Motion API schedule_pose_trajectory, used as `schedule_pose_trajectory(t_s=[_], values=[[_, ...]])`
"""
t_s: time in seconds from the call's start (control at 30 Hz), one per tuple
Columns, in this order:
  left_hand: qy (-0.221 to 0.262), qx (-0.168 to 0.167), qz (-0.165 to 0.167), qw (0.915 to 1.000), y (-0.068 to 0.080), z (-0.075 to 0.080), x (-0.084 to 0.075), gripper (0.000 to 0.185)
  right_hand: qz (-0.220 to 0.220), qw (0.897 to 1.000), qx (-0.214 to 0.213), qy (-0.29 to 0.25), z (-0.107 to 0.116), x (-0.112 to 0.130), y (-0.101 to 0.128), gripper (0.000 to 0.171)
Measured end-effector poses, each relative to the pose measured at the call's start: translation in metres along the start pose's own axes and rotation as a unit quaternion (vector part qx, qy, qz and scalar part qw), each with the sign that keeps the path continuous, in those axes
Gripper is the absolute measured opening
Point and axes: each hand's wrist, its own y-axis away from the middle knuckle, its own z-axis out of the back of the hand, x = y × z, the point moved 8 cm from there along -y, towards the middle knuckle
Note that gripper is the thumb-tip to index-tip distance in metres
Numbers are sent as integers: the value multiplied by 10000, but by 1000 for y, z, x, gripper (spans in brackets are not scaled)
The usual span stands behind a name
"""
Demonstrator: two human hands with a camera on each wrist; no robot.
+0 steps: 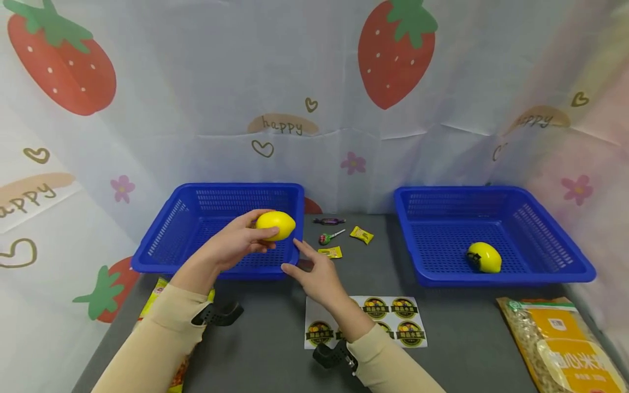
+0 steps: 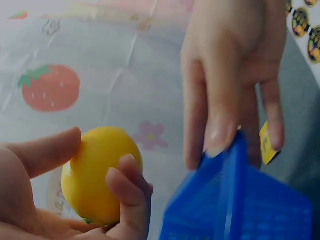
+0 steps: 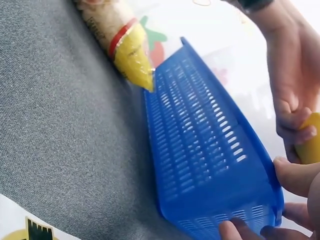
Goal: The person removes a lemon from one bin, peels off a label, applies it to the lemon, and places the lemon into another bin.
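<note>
My left hand (image 1: 239, 240) holds a smooth yellow lemon (image 1: 276, 225) over the left blue basket (image 1: 162, 268). In the left wrist view, the lemon (image 2: 100, 175) sits between the thumb and curled fingers. My right hand (image 1: 321, 275) grips that basket's near right corner. In the right wrist view, its thumb (image 3: 295, 176) lies on the rim of the basket (image 3: 200, 125), with fingers round the corner. A second lemon (image 1: 487, 257), with a dark label on its side, lies in the right blue basket (image 1: 496, 278).
Between the baskets lie a purple-wrapped candy (image 1: 330, 221), a lollipop (image 1: 325, 238) and yellow candy packets (image 1: 362, 234). A sheet of round stickers (image 1: 411, 332) is under my right forearm. Filled bags stand at the right (image 1: 565, 344) and left (image 1: 158, 289); a printed curtain (image 1: 221, 82) hangs behind.
</note>
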Motion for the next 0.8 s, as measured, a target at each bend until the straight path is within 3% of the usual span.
schedule_pose_trajectory(t_s=[0.2,0.37,0.47,0.63,0.8], values=[[124,-581,-61,9982,10,-10,13,62,142,9999,-95,-12,8,3,2,65],[-139,-1109,-509,9924,19,-19,15,65,723,9958,-543,-148,29,19,11,67],[-382,-1347,-674,9879,24,-27,14,64,1002,9931,-558,-223,39,27,17,70],[-526,-1439,-639,9861,25,-45,17,62,1243,9908,-304,-434,52,35,27,72],[-306,-1112,-733,9906,18,-67,19,58,1582,9857,-270,-509,66,41,35,61]])
